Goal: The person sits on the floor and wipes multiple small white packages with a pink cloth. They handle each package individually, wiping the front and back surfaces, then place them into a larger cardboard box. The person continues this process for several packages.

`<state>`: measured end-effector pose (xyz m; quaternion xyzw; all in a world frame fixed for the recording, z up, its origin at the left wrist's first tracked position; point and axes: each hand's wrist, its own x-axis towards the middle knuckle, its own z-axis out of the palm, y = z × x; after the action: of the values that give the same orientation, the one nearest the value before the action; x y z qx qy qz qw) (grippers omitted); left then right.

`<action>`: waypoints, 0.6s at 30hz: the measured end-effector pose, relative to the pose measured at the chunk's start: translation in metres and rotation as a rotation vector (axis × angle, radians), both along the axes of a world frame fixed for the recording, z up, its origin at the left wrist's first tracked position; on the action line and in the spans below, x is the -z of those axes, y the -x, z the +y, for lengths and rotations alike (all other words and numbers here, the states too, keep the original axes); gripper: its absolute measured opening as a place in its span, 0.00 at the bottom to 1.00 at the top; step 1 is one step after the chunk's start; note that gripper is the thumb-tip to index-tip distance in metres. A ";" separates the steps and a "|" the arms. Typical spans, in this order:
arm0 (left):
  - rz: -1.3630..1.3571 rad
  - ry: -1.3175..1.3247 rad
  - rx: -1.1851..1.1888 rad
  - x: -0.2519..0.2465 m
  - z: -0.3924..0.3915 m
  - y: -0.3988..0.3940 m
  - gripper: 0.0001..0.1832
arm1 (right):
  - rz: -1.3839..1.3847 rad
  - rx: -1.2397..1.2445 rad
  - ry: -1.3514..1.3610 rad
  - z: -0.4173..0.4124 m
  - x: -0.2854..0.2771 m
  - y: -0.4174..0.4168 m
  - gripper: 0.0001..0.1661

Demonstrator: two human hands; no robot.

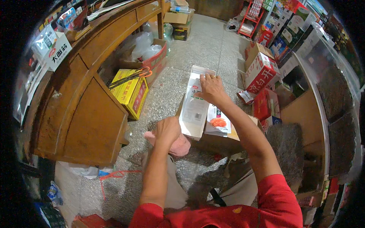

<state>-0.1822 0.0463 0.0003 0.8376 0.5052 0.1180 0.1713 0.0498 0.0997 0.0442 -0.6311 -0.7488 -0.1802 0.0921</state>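
A long white open carton lies before me on a brown cardboard box, with a pale snack packet inside. My right hand rests on the packet and the far right part of the carton, fingers spread and a ring on one. My left hand is curled, holding a pink cloth that hangs below it, beside the carton's near left edge. Another white packet with an orange food picture lies to the right of the carton, partly under my right forearm.
A wooden desk stands at left, with a yellow box bearing orange-handled scissors and a red carton of plastic bags. Red-and-white boxes and a glass display case line the right. Red strapping lies on the floor.
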 end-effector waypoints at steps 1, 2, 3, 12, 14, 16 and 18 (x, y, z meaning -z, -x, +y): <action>-0.002 -0.007 0.010 0.001 0.001 0.000 0.14 | -0.022 -0.005 0.004 0.002 -0.002 0.000 0.40; -0.009 -0.001 0.004 0.001 0.001 0.000 0.14 | -0.045 -0.010 0.008 0.005 -0.003 0.000 0.39; -0.014 0.003 -0.001 -0.001 0.001 0.001 0.14 | -0.034 -0.014 0.048 0.007 -0.006 0.000 0.39; -0.009 -0.016 -0.043 -0.002 0.000 -0.004 0.14 | -0.010 0.048 0.064 0.017 -0.005 0.005 0.40; -0.034 -0.038 -0.044 0.001 -0.001 -0.004 0.14 | -0.013 0.062 0.046 0.019 0.000 0.005 0.40; -0.049 -0.054 -0.035 0.005 -0.001 -0.004 0.13 | -0.011 0.109 0.102 0.020 -0.004 0.006 0.41; -0.065 -0.078 -0.034 0.009 0.001 -0.004 0.13 | 0.000 0.116 0.159 0.022 -0.006 0.005 0.42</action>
<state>-0.1780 0.0468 -0.0087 0.8307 0.5084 0.1677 0.1528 0.0452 0.1215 0.0499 -0.6789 -0.7228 -0.1253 0.0311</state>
